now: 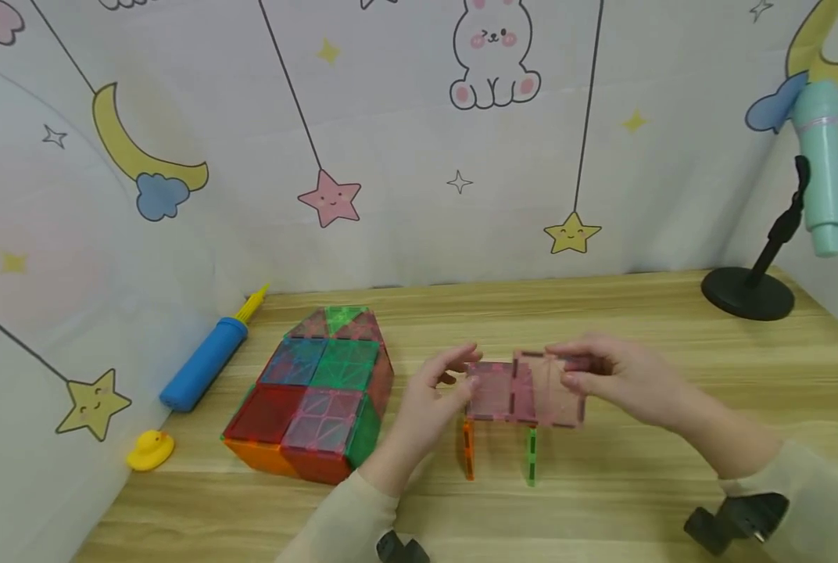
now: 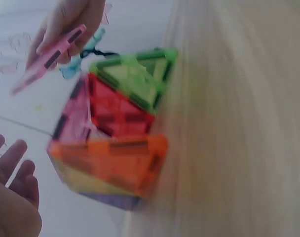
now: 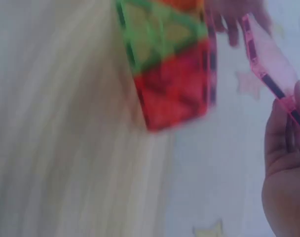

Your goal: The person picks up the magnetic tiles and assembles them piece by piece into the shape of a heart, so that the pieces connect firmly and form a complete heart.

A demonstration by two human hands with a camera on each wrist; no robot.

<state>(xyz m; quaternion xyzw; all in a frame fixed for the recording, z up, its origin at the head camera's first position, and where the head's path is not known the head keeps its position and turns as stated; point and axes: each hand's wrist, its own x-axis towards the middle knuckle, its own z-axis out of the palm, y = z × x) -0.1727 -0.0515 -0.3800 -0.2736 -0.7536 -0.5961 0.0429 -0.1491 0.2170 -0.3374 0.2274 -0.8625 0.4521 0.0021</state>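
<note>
My right hand (image 1: 623, 379) pinches a translucent pink square magnetic tile (image 1: 563, 395) between thumb and fingers, raised above a small magnetic-tile structure. That structure has a pink tile (image 1: 489, 391) across its top, with orange (image 1: 468, 450) and green (image 1: 531, 456) side pieces standing on the table. In the left wrist view its orange tile (image 2: 115, 158), red tile (image 2: 123, 108) and green triangular tile (image 2: 135, 76) face the camera. My left hand (image 1: 429, 403) is at the structure's left, fingers loosely bent and holding nothing; in the left wrist view a gap separates them from it.
A larger block of coloured magnetic tiles (image 1: 299, 407) stands left of my left hand. Farther left lie a blue pump (image 1: 204, 363) with a yellow nozzle and a yellow toy duck (image 1: 151, 450). A mint microphone (image 1: 822, 172) on a black stand (image 1: 747, 293) is at the back right.
</note>
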